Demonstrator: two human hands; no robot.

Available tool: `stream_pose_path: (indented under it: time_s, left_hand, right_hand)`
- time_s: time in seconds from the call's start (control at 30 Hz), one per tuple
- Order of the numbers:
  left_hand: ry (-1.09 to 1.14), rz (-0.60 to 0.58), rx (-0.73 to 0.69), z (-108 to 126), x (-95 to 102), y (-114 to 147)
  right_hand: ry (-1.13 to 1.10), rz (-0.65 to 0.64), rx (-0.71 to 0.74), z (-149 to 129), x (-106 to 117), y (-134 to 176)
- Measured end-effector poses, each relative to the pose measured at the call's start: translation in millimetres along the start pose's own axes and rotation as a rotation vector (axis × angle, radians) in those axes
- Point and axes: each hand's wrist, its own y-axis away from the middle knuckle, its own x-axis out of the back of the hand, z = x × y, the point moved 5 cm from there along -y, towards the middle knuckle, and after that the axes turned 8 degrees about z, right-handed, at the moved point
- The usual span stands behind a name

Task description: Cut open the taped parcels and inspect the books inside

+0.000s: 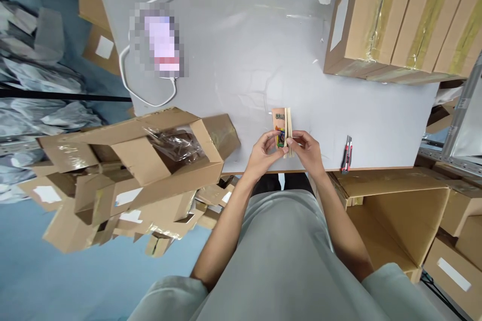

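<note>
At the table's front edge, my left hand (265, 151) and my right hand (307, 150) hold a small stack of thin tan cards (279, 115) between them. A coloured picture and dark lettering mark its front face, and the pale layered edges point up toward me. The fingers of my left hand close on the printed side. My right thumb and fingers pinch the layered side. Part of the stack is covered by my fingertips. To the right, apart from my hands, lies a red and black utility knife (347, 154).
Large taped cardboard boxes (380, 15) stand at the back right. A phone (161, 42), blurred, lies at the left with a white cable (124, 67). Opened cartons (176, 175) crowd the left edge; an open carton (395, 215) sits below the right edge.
</note>
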Motion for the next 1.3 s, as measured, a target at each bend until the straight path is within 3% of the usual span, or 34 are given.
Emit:
stream_pose_path:
  time_s: [0.27,0.4,0.53,0.67,0.8,0.87,0.97,1.07,1.13,1.23,1.3]
  left_hand:
    - [-0.076,0.017,-0.143,7,1.8,12]
    - [-0.123,0.093,-0.223,17,4.0,25]
    - [-0.082,0.238,-0.187,30,15.8,36]
    - [-0.04,0.201,-0.121,47,17.3,50]
    - [-0.017,0.202,-0.138,59,10.5,61]
    - [-0.027,0.234,-0.168,62,4.8,66]
    - [-0.08,0.258,-0.217,65,-7.9,74]
    - [-0.176,0.245,-0.257,67,-22.6,83]
    - [-0.216,0.232,-0.292,69,-29.7,87]
    - [-0.244,0.214,-0.343,69,-32.2,86]
    - [-0.268,0.277,-0.37,68,-25.2,83]
  right_hand:
    - [-0.002,0.003,0.084,-3,4,12]
    - [-0.035,-0.022,0.13,-14,11,22]
    - [-0.015,-0.031,0.148,-25,21,33]
    - [0.048,-0.055,0.19,-33,31,43]
    - [0.269,0.115,0.358,-46,43,59]
    - [0.375,0.099,0.452,-55,38,72]
    - [0.51,-0.047,0.505,-60,19,93]
    - [0.596,-0.04,0.546,-60,7,101]
    - [0.516,-0.01,0.521,-57,9,95]
    - [0.204,-0.033,0.337,-46,23,78]
    - [0.016,-0.053,0.226,-43,36,71]
